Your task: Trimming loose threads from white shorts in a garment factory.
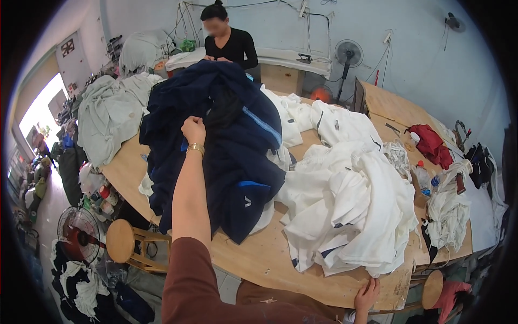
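Note:
My left hand (193, 129), a gold bracelet on its wrist, reaches far across the wooden table (259, 259) and grips the dark navy garments (226, 146) heaped at the middle left. The navy pile has light blue trim and lies partly over white cloth. My right hand (367, 294) rests on the table's near edge with its fingers apart, just below a big heap of white garments (350, 216). It holds nothing.
Another person (229, 43) in black works at the far side of the navy pile. Pale grey-green cloth (110, 116) lies at the table's left end, red fabric (431, 143) and bottles at the right. Wooden stools (123, 241) and a floor fan (78, 235) stand at the lower left.

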`<state>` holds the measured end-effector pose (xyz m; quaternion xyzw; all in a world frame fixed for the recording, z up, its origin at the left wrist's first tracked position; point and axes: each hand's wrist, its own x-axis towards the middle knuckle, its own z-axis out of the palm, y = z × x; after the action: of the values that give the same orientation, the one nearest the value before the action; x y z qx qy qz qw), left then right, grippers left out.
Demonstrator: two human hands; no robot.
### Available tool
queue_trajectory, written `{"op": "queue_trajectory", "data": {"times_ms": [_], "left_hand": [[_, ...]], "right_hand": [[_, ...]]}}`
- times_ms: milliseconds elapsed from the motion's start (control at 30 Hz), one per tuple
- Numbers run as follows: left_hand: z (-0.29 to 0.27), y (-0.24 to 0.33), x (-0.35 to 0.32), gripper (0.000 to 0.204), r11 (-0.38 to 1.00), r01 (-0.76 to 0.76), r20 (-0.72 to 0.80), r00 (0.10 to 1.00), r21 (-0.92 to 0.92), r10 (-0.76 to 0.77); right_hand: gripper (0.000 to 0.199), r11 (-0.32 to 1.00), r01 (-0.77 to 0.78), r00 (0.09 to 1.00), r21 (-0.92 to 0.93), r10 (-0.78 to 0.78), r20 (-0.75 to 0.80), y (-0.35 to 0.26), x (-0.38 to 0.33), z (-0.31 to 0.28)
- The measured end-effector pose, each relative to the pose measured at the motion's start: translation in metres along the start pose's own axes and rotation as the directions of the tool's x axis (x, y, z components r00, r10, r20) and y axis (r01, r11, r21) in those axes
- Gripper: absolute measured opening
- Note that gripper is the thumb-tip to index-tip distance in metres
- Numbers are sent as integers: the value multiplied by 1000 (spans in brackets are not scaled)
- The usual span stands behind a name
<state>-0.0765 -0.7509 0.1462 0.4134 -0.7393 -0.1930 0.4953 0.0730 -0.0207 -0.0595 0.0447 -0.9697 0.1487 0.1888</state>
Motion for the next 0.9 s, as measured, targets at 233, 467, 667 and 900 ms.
{"op": "queue_trajectory", "data": {"times_ms": [233, 467, 667, 900], "left_hand": [[-34, 8, -43, 13, 878, 29, 62, 998, -477, 1], [-85, 39, -154, 10, 719, 111, 308, 940, -686, 149], [-123, 42, -301, 10, 691, 488, 774, 611, -534, 166], [-192, -12, -384, 13, 684, 715, 944, 307, -145, -121]], "right_hand": [[37, 1000, 16, 1000, 10, -16, 7, 2, 1, 3], [40, 1000, -3, 1000, 6, 3, 17, 6, 0, 4], [39, 999, 13, 1000, 30, -13, 10, 9, 0, 8], [27, 979, 45, 999, 200, -41, -25, 37, 3, 20]]}}
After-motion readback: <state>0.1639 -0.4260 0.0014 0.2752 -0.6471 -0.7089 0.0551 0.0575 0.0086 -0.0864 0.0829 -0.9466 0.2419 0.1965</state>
